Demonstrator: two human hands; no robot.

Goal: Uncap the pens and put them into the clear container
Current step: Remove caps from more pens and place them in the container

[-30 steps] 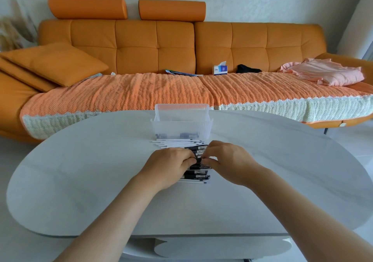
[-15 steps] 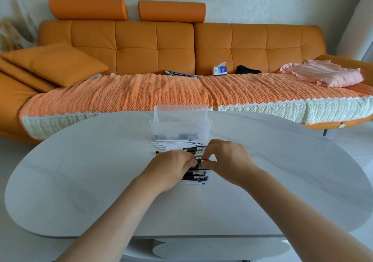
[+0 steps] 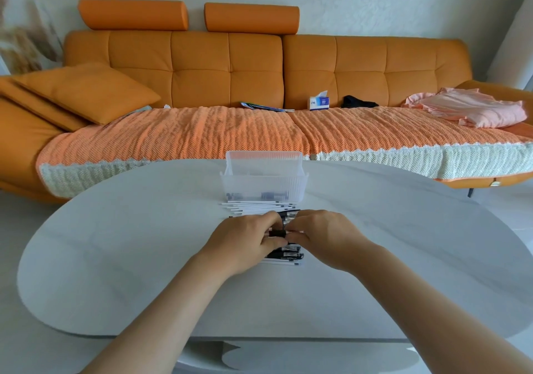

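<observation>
Partly hidden, a pen (image 3: 278, 233) is gripped by left hand (image 3: 245, 242) and right hand (image 3: 324, 238).

Behind the pale oval bench (image 3: 115, 244) we see an orange leather sofa (image 3: 360, 70) under an orange knitted throw (image 3: 187, 134). On it lie an orange cushion (image 3: 86, 91), a blue-and-white tissue box (image 3: 319, 102), a black cloth (image 3: 359, 102) and a crumpled pink garment (image 3: 473, 108).

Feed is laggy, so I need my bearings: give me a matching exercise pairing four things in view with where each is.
1 clear container
2 pen
3 tissue box
4 pink cloth

a right end of the sofa
b held between left hand and right hand
c on the table
d middle of the sofa

Pairs: 1-c, 2-b, 3-d, 4-a
</observation>
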